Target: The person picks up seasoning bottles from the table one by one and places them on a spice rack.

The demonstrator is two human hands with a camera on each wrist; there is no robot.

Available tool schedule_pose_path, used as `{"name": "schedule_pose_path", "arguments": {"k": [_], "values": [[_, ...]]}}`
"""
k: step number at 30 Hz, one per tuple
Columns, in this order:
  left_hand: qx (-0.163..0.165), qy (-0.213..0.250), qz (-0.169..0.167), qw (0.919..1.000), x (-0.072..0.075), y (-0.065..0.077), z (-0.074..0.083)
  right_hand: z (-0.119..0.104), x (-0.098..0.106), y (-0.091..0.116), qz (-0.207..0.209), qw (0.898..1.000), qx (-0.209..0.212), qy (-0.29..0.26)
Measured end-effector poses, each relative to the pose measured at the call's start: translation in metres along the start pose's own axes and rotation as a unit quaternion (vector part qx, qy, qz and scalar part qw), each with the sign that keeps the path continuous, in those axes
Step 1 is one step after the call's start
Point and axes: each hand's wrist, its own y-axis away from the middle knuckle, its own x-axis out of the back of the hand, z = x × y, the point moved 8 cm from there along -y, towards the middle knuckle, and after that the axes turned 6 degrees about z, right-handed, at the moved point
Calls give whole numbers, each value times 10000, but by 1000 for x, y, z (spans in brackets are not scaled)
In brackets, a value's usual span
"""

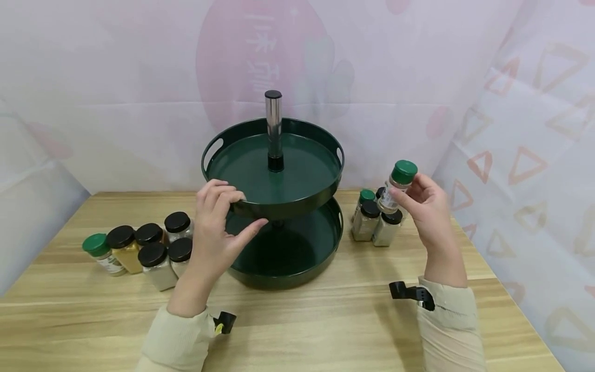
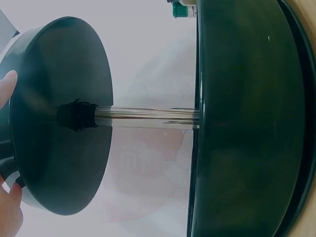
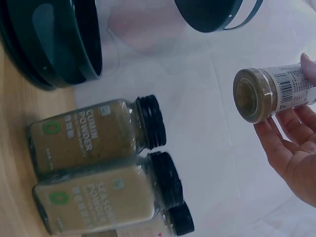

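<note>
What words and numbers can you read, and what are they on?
"CUMIN POWDER": black-lidded spice jar.
"SEASO… POWDER": neighbouring black-lidded jar; the first word's end is blurred.
Smaller print and green ring-like marks on both: too blurred.
Green-lidded jar in the right hand: label and barcode digits too small.
Backdrop: pale characters, too faint to read surely.

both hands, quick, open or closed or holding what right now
Left hand: gripping the upper tray at its rim.
Right hand: holding a green-capped jar.

left hand [image 1: 211,235]: gripping, thumb [image 1: 250,234] spread | right hand [image 1: 431,212]: raised, pinching | forearms [image 1: 448,320]: extended forward
</note>
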Motion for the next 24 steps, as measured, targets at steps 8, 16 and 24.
{"name": "schedule_pose_path", "arguments": {"k": [8, 16, 24], "values": [[-22, -27, -40, 10000, -1, 1, -1, -19, -21, -9, -273, 9994, 216, -70], [-41, 78, 82, 9999, -1, 1, -1, -48, -41, -24, -223, 9985, 339, -375], [-187, 60, 224, 9996, -4, 1, 1, -76, -66, -40, -293, 9967, 612, -437]]}}
